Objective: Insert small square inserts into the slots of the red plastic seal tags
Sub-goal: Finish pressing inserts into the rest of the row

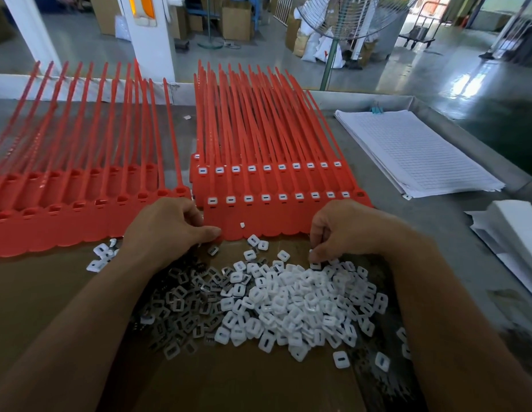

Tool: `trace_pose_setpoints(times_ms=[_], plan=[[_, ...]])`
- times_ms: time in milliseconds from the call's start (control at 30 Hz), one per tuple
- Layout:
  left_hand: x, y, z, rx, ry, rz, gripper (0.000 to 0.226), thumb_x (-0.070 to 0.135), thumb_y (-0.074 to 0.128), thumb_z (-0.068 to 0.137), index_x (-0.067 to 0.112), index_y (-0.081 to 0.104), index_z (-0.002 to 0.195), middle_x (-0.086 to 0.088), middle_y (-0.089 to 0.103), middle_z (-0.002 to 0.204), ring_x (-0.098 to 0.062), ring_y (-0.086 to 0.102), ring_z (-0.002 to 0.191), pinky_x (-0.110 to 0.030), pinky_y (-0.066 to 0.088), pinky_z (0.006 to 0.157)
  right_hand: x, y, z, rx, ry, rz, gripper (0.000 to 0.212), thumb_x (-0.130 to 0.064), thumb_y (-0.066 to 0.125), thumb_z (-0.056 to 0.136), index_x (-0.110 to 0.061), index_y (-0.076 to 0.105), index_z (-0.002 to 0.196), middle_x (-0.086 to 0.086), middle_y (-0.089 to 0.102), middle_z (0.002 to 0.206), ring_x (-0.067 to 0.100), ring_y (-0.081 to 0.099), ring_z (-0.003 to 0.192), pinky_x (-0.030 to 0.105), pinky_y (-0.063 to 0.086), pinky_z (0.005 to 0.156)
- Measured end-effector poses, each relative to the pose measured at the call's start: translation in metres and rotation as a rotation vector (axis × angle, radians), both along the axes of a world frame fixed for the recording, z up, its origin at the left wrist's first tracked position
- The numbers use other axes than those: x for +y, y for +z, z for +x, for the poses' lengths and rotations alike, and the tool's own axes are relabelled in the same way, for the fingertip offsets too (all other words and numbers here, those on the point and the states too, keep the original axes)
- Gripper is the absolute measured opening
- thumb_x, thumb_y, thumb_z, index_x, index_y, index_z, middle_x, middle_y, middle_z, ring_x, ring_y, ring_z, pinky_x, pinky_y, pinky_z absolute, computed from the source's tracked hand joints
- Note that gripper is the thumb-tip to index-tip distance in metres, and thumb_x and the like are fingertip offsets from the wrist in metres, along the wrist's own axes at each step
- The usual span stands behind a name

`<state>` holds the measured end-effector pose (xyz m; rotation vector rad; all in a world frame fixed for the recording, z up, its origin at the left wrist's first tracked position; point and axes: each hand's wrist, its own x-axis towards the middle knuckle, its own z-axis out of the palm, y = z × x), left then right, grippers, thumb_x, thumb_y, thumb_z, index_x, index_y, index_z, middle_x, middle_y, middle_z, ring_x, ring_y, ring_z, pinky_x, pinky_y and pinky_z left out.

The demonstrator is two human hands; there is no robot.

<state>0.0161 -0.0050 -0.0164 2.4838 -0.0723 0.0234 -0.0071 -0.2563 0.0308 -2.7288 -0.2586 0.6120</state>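
We are inspecting the pick-up of one insert for the red plastic seal tags (288, 215).

The fitted batch is lying on the right with white squares in both slot rows. The unfilled batch (65, 227) is lying left, slots empty. The pile of small white square plastic inserts (303, 298) is sitting just before them. The right hand (342, 227) is pinching a single insert (315, 265) at the pile's far edge. The left hand (163, 230) is curling at the tags' lower edge, and we cannot tell its grip. We are advising: lift one piece only, square it, press flush.
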Motion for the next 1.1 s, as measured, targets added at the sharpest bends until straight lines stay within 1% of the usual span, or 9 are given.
trace_pose_setpoints(times_ms=[100, 233, 333, 467, 600, 700, 800, 900, 1100], plan=[[0.0, 0.001, 0.0, 0.0, 0.002, -0.002, 0.027, 0.043, 0.077, 0.062, 0.023, 0.06, 0.066, 0.009, 0.061, 0.069, -0.008, 0.057, 0.066, -0.027, 0.042, 0.057, 0.003, 0.002, -0.001, 0.02, 0.008, 0.0, 0.011, -0.023, 0.074, 0.076, -0.02, 0.064, 0.073, -0.002, 0.068, 0.072, 0.003, 0.06, 0.061, 0.016, 0.044, 0.058], [-0.001, 0.002, 0.0, 0.005, -0.004, -0.007, 0.027, 0.043, 0.077, 0.063, 0.022, 0.061, 0.067, 0.009, 0.062, 0.07, -0.009, 0.058, 0.067, -0.03, 0.046, 0.062, 0.003, 0.002, 0.0, -0.028, 0.033, -0.023, 0.014, -0.022, 0.072, 0.077, -0.023, 0.06, 0.071, -0.008, 0.062, 0.067, 0.0, 0.055, 0.06, 0.015, 0.038, 0.055], [-0.001, 0.003, 0.0, 0.008, -0.004, -0.001, 0.027, 0.043, 0.077, 0.063, 0.022, 0.061, 0.067, 0.009, 0.062, 0.07, -0.009, 0.058, 0.067, -0.029, 0.045, 0.061, -0.003, 0.002, 0.0, -0.063, -0.022, 0.106, 0.015, -0.017, 0.071, 0.078, -0.025, 0.058, 0.074, -0.008, 0.063, 0.068, 0.001, 0.061, 0.06, 0.012, 0.042, 0.055], [-0.001, 0.002, 0.0, 0.011, -0.001, -0.006, 0.026, 0.043, 0.077, 0.063, 0.022, 0.061, 0.068, 0.009, 0.062, 0.071, -0.008, 0.057, 0.067, -0.027, 0.042, 0.059, -0.013, 0.003, 0.002, -0.201, -0.099, 0.28, 0.013, -0.014, 0.071, 0.078, -0.025, 0.065, 0.073, -0.011, 0.064, 0.06, -0.004, 0.058, 0.054, 0.011, 0.043, 0.054], [0.0, 0.001, 0.001, 0.007, 0.003, 0.0, 0.027, 0.044, 0.077, 0.062, 0.023, 0.061, 0.067, 0.01, 0.061, 0.07, -0.008, 0.057, 0.067, -0.028, 0.043, 0.06, -0.027, 0.001, 0.008, -0.395, -0.269, 0.459, 0.006, -0.009, 0.067, 0.081, -0.011, 0.066, 0.075, 0.001, 0.062, 0.062, -0.001, 0.051, 0.044, 0.01, 0.043, 0.05], [-0.001, 0.001, 0.002, 0.005, 0.007, 0.0, 0.026, 0.044, 0.077, 0.062, 0.024, 0.061, 0.066, 0.01, 0.061, 0.069, -0.008, 0.057, 0.067, -0.028, 0.042, 0.06, -0.045, -0.005, 0.015, -0.526, -0.51, 0.587, 0.013, -0.011, 0.064, 0.083, -0.016, 0.064, 0.072, 0.003, 0.062, 0.062, 0.006, 0.052, 0.048, 0.016, 0.041, 0.05], [-0.001, 0.002, 0.002, 0.006, 0.002, -0.008, 0.026, 0.044, 0.077, 0.062, 0.023, 0.061, 0.066, 0.01, 0.061, 0.069, -0.007, 0.057, 0.066, -0.026, 0.04, 0.057, -0.059, -0.011, 0.02, -0.506, -0.68, 0.698, 0.008, -0.001, 0.061, 0.083, -0.008, 0.065, 0.084, 0.004, 0.062, 0.065, 0.008, 0.055, 0.052, 0.018, 0.043, 0.049], [-0.001, 0.002, 0.001, 0.003, -0.004, -0.007, 0.026, 0.043, 0.077, 0.063, 0.023, 0.061, 0.067, 0.009, 0.061, 0.07, -0.007, 0.057, 0.066, -0.027, 0.041, 0.058, -0.067, -0.016, 0.023, -0.486, -0.738, 0.748, 0.019, 0.006, 0.058, 0.083, -0.006, 0.061, 0.097, 0.005, 0.061, 0.071, 0.003, 0.058, 0.048, 0.014, 0.046, 0.048], [-0.002, 0.003, 0.0, 0.012, 0.002, -0.014, 0.026, 0.043, 0.077, 0.063, 0.022, 0.062, 0.068, 0.009, 0.061, 0.071, -0.008, 0.057, 0.067, -0.028, 0.043, 0.06, -0.073, -0.022, 0.026, -0.512, -0.768, 0.683, 0.012, 0.003, 0.056, 0.086, -0.006, 0.064, 0.087, 0.002, 0.062, 0.068, 0.001, 0.057, 0.048, 0.012, 0.044, 0.044]])
